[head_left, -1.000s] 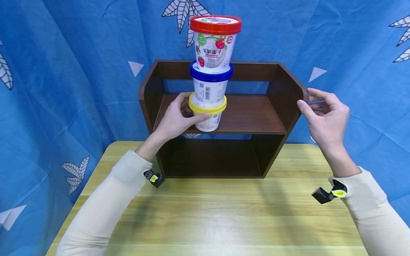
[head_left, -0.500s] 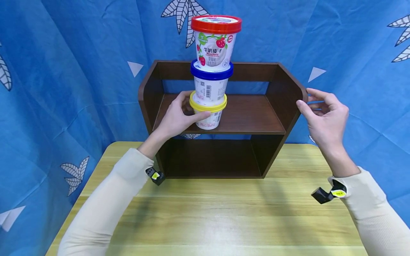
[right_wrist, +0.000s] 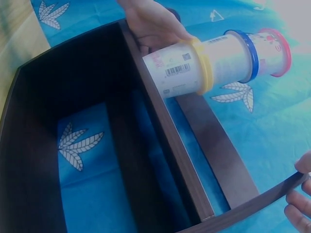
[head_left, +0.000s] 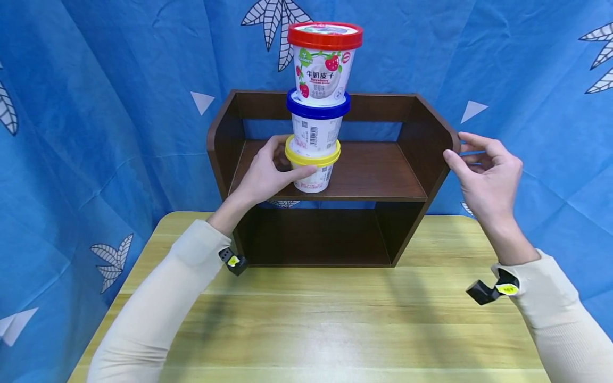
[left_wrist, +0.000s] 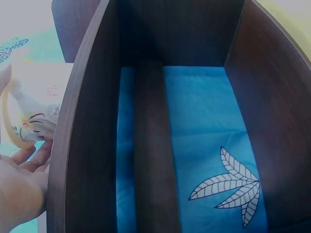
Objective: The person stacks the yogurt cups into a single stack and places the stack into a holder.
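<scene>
Three lidded paper tubs stand stacked at the upper shelf: a red-lidded tub (head_left: 322, 74) with strawberries on top, a blue-lidded tub (head_left: 317, 130) in the middle, a yellow-lidded tub (head_left: 316, 178) at the bottom. My left hand (head_left: 268, 173) grips the yellow-lidded tub from the left, thumb across its front; the far fingers are partly hidden behind it. In the right wrist view the yellow-lidded tub (right_wrist: 177, 70) is at the shelf board's front edge. My right hand (head_left: 490, 175) pinches the right side panel of the dark brown shelf (head_left: 433, 143) between thumb and fingers.
The two-level shelf stands on a light wooden table (head_left: 306, 319). Its lower compartment (head_left: 316, 234) has a dark floor and an opening at the back. A blue curtain (head_left: 143, 106) with leaf prints hangs behind. Side panels flank the upper board (head_left: 373, 170).
The stack of tubs has shifted slightly back and to the right, with my left hand moving along. My right hand stays at the side panel.
</scene>
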Action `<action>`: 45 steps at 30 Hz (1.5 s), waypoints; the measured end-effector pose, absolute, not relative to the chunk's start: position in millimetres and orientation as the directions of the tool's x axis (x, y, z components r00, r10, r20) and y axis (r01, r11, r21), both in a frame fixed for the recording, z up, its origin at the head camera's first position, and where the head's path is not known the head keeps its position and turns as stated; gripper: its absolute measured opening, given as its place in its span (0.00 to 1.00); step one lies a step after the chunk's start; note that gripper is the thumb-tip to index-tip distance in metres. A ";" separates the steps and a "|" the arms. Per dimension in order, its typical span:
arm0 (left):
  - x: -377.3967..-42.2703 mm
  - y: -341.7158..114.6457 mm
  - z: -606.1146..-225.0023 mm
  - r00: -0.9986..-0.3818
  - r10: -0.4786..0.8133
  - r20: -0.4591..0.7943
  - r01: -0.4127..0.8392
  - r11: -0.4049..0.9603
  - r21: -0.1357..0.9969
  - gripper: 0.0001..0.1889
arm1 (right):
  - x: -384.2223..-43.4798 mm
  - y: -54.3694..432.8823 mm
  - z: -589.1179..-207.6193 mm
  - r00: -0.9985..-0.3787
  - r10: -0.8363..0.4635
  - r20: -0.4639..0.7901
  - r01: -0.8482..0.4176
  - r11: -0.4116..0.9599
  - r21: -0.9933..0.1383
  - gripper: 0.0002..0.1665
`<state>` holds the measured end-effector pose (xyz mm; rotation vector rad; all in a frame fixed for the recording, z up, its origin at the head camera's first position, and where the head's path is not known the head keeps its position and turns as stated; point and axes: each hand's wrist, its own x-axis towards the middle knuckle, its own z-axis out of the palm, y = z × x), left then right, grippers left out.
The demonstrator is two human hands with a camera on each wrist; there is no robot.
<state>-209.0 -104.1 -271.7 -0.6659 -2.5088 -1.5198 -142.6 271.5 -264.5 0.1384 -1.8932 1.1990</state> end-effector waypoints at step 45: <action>-90.3 -153.4 -325.6 -0.767 0.289 0.573 0.624 0.542 0.562 0.33 | -62.9 227.0 -335.7 -0.655 -0.189 0.731 -0.624 0.681 -0.383 0.39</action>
